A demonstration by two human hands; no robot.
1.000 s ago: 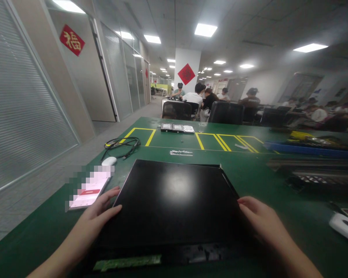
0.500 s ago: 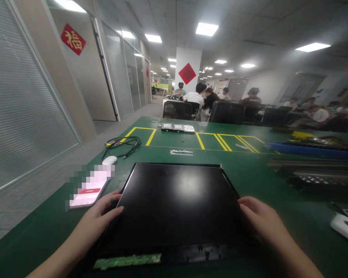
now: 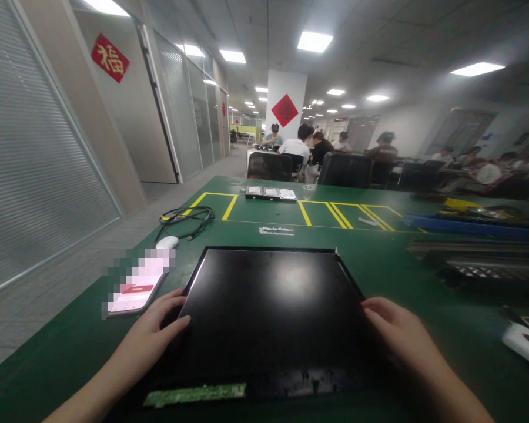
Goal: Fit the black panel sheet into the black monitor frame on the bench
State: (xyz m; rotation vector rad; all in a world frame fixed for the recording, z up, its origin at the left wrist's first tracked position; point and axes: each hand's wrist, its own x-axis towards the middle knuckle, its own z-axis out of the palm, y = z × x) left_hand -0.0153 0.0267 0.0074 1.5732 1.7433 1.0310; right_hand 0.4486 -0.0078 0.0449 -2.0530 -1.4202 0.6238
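A black flat display panel (image 3: 268,311) lies face up before me, its glossy surface reflecting a ceiling light. A green circuit board strip (image 3: 196,395) runs along the left part of its near edge. My left hand (image 3: 161,329) grips the panel's left side, with the thumb on the front face and the fingers at the rim. On the opposite side my right hand (image 3: 392,323) is closed at the edge; its fingers below the rim are hidden. A phone (image 3: 136,291) with a lit, partly pixelated screen rests just beyond my left hand.
On the green table (image 3: 229,232) are a white mouse (image 3: 167,242), a coiled black cable (image 3: 187,222), small drive-like units (image 3: 271,193) and yellow tape outlines. Blurred metal parts (image 3: 489,267), a blue tray (image 3: 471,224) and a white device (image 3: 524,343) sit right. People are seated beyond.
Almost nothing differs. My left thumb has slid very slightly inward over the panel's front face, and the view has shifted a little. Both hands stay at the panel's sides.
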